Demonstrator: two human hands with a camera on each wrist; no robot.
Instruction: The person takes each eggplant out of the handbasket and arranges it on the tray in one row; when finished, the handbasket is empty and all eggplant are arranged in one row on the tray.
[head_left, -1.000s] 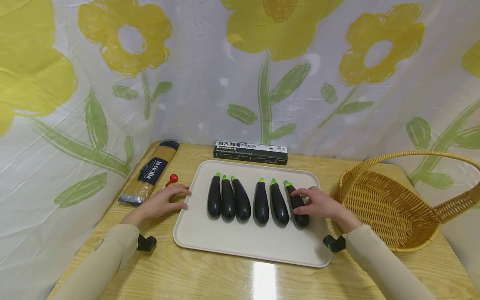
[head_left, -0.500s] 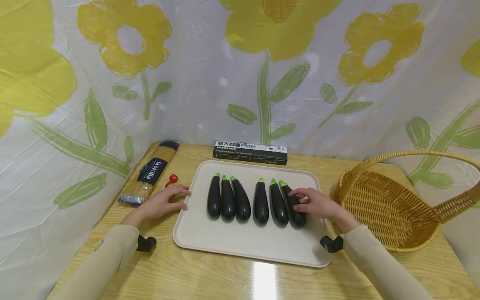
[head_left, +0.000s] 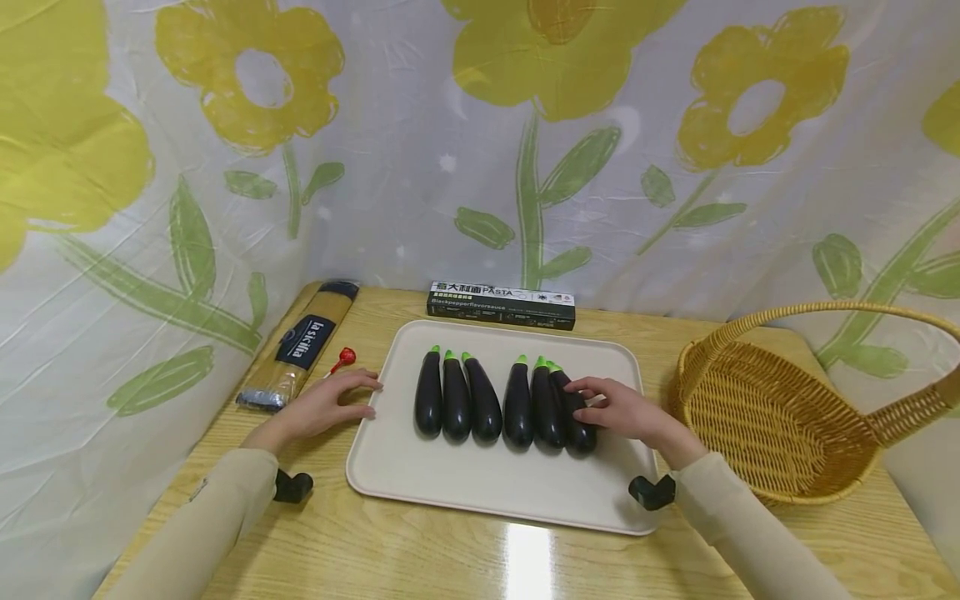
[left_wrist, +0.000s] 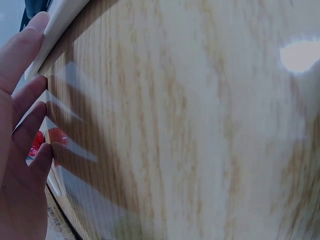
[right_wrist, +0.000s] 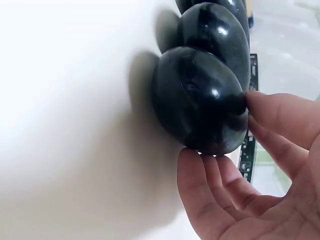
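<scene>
Several dark eggplants with green stem ends lie side by side on a pale rectangular tray. Three are grouped on the left and three on the right, with a gap between the groups. My right hand touches the rightmost eggplant from its right side, thumb and fingertips against its dark skin; the right wrist view shows this eggplant close against its neighbour. Over at the tray's left rim, my left hand rests its fingertips on or right beside the edge, fingers relaxed, holding nothing.
A wicker basket with a tall handle stands right of the tray. Behind the tray lies a pasta box. A bag of spaghetti and a red lollipop lie at the left, near a flowered curtain.
My right hand has slid the rightmost eggplant leftward against its neighbour, and that neighbour has shifted left too, so the right-hand three now lie close together. My left hand has stayed in place.
</scene>
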